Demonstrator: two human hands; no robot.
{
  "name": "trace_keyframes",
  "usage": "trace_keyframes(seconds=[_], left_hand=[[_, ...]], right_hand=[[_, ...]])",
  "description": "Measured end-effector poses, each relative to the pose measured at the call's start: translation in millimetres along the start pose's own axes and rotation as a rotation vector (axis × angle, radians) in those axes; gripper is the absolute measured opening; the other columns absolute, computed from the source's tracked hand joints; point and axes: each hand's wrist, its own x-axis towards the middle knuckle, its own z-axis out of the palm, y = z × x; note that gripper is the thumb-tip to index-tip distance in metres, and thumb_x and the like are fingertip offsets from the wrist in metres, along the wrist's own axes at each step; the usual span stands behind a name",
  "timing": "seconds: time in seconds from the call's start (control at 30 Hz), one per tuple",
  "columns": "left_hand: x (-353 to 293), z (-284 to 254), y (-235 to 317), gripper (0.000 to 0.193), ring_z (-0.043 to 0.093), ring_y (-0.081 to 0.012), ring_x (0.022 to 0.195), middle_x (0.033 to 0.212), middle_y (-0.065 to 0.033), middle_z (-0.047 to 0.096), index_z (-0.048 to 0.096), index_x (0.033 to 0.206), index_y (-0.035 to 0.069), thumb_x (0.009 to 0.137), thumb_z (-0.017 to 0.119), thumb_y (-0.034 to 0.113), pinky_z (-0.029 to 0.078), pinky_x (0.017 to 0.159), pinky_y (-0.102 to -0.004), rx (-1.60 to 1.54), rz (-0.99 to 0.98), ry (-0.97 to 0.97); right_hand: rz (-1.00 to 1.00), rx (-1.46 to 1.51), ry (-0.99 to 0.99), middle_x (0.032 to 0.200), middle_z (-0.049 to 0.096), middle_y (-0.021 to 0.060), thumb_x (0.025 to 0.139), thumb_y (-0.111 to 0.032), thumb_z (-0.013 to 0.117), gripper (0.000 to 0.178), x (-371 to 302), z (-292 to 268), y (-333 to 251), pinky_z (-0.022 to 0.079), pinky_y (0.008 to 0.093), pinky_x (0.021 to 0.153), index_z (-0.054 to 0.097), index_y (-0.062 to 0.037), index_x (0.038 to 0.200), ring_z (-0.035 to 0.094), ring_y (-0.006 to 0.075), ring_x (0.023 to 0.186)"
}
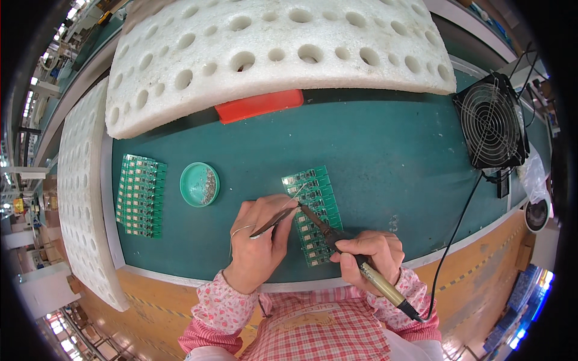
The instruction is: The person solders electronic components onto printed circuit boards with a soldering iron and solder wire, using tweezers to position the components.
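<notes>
My right hand [374, 253] grips a soldering iron [380, 281] like a pen. Its tip reaches the left side of a green circuit board panel [328, 207] lying on the mat. My left hand [256, 253] is closed around dark tweezers [272, 223], whose points meet close to the iron's tip. A thin wire [231, 245], looking like solder, loops by the left fingers. Whether the tips touch the board is too small to tell. Left of that hand stands a round green dish [187, 188] with small metallic bits inside.
More circuit board panels [140, 195] lie at the left of the green mat [385, 144]. White foam blocks with holes [274, 72] span the back, above a red bin [260, 106], and another foam slab [84, 198] stands left. A black fan [490, 123] sits back right; the iron's cable [453, 237] trails rightward.
</notes>
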Motion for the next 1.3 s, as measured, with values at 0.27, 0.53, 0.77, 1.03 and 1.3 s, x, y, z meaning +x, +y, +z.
trace_keyframes(seconds=[0.27,0.53,0.77,1.03,1.3], left_hand=[[0,0,0,0.017,0.066,-0.0285,0.088,0.101,-0.0107,0.071,0.069,0.102,0.003,0.086,0.071,-0.001,0.051,0.078,-0.0351,0.006,0.010,-0.003],[0,0,1,0.016,0.066,-0.0287,0.088,0.101,-0.0112,0.071,0.069,0.101,0.002,0.086,0.071,-0.002,0.051,0.078,-0.0354,0.015,0.012,0.001],[0,-3,6,0.016,0.069,-0.0260,0.091,0.103,-0.0122,0.070,0.068,0.101,-0.001,0.086,0.070,-0.005,0.054,0.080,-0.0321,-0.054,-0.102,-0.017],[-3,-11,1,0.023,0.066,-0.0301,0.087,0.104,-0.0113,0.070,0.069,0.104,0.004,0.083,0.072,-0.005,0.052,0.077,-0.0352,-0.114,-0.085,0.066],[-23,-47,-22,0.012,0.066,-0.0259,0.088,0.101,-0.0101,0.070,0.068,0.101,0.001,0.089,0.067,-0.003,0.051,0.079,-0.0328,0.140,-0.132,0.122]], right_hand=[[0.024,0.026,0.147,0.063,0.065,0.0054,0.086,-0.005,0.069,0.014,-9,1,0,0.052,0.0292,0.046,0.062,0.0017,0.096,0.067,0.0183,0.050],[0.058,0.057,0.194,0.065,0.066,0.0052,0.082,-0.002,0.072,0.016,-12,0,-1,0.051,0.0309,0.046,0.065,0.0005,0.096,0.064,0.0188,0.049],[0.039,0.000,0.192,0.071,0.067,0.0063,0.078,0.002,0.074,0.024,-10,1,0,0.050,0.0310,0.046,0.066,-0.0006,0.100,0.063,0.0206,0.051],[0.043,-0.384,-0.081,0.100,0.063,0.0087,0.071,-0.011,0.083,0.056,2,13,-7,0.052,0.0372,0.071,0.065,-0.0104,0.124,0.064,0.0246,0.082],[0.029,-0.332,-0.034,0.093,0.063,0.0089,0.071,-0.007,0.083,0.051,1,14,-5,0.050,0.0369,0.067,0.066,-0.0093,0.119,0.062,0.0254,0.076]])
